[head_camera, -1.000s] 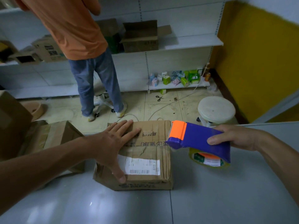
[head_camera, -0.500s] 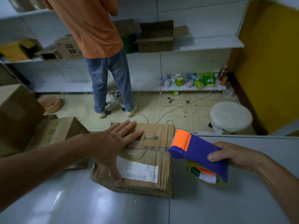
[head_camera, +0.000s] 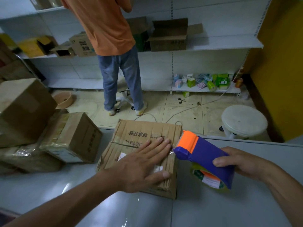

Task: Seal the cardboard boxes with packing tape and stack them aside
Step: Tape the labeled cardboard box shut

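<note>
A worn cardboard box (head_camera: 139, 133) with printed characters and a white label lies on the grey table (head_camera: 205, 208) in front of me. My left hand (head_camera: 144, 164) lies flat on its top with straight fingers, the fingertips near the right edge. My right hand (head_camera: 241, 163) grips the purple and orange tape dispenser (head_camera: 201, 154). The dispenser's orange head touches the box's right edge, right beside my left fingertips. A roll of clear tape (head_camera: 208, 177) hangs under the dispenser.
Several taped boxes (head_camera: 70, 136) are piled at the table's left. A person in an orange shirt (head_camera: 105, 27) stands at white shelves (head_camera: 221, 43) beyond the table. A white stool (head_camera: 244, 122), scissors (head_camera: 181, 100) and a cable lie on the floor.
My left hand slid right across the box top toward the dispenser. The dispenser's head moved in against the box's right edge. The view shifted, showing more boxes at left.
</note>
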`<state>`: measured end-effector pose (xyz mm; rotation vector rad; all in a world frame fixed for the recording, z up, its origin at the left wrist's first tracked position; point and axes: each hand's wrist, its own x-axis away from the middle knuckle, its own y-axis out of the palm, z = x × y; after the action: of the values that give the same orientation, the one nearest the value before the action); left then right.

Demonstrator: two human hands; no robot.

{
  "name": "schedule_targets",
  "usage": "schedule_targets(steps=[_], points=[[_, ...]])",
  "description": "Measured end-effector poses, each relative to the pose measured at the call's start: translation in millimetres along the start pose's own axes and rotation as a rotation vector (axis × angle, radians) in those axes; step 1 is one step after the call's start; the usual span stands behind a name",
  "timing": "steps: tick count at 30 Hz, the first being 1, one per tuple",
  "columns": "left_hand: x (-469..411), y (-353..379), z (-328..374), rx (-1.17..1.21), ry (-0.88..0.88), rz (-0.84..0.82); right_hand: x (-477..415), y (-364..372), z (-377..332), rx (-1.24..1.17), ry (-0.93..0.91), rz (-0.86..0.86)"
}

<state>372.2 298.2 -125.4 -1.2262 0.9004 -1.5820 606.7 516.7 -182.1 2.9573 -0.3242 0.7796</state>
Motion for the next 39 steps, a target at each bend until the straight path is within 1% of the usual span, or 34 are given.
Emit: schedule_targets(steps=[3,6,9,10,11,13,14,15,16,18,20,21,26,31,39], points=[[3.2,-5.2,-1.6,0.085,0.009,0.045,1.4,-1.0,-2.3,0.005,-0.007,-0.005],[6.5,8.5,-3.0,0.058,-0.082,0.096,1.8,1.6,-3.9,0.012,-0.002,-0.005],[2.5,6.2,-9.5,0.074,-0.084,0.028,2.9,4.5,-2.4,-0.014,0.002,0.025],[1.5,0.9,-11.6,0.102,-0.082,0.032,3.3,6.0,-3.0,-0.023,-0.003,0.028],[-0.5,-4.3,-12.6,0.135,-0.093,0.084,4.1,7.6,-3.3,-0.028,-0.005,0.032],[-5.2,-10.7,-2.4,0.203,-0.179,0.262,6.6,11.9,-4.3,-0.044,-0.003,0.046],[-7.4,-11.4,8.5,0.243,-0.218,0.316,8.3,15.1,-3.7,-0.058,-0.003,0.054],[-9.9,-9.1,19.6,0.278,-0.222,0.328,10.0,18.2,-2.3,-0.068,-0.006,0.064],[-12.4,-4.3,30.4,0.288,-0.198,0.294,12.0,21.0,-0.1,-0.078,-0.011,0.078],[-16.1,12.3,40.3,0.155,-0.125,0.215,16.9,28.5,7.6,-0.123,-0.026,0.113],[-20.2,25.0,28.6,-0.007,-0.065,0.256,23.1,34.9,15.0,-0.194,-0.044,0.153],[-22.3,27.9,21.6,-0.027,-0.038,0.275,27.1,37.6,17.1,-0.222,-0.050,0.175],[-19.9,24.1,2.4,-0.076,0.155,0.225,47.3,56.8,15.8,-0.322,-0.071,0.238],[-22.0,17.9,-8.1,-0.076,0.244,0.136,58.1,80.3,12.0,-0.406,-0.031,0.305],[-30.0,14.2,-21.7,-0.066,0.348,0.091,69.6,111.1,2.6,-0.404,0.005,0.377]])
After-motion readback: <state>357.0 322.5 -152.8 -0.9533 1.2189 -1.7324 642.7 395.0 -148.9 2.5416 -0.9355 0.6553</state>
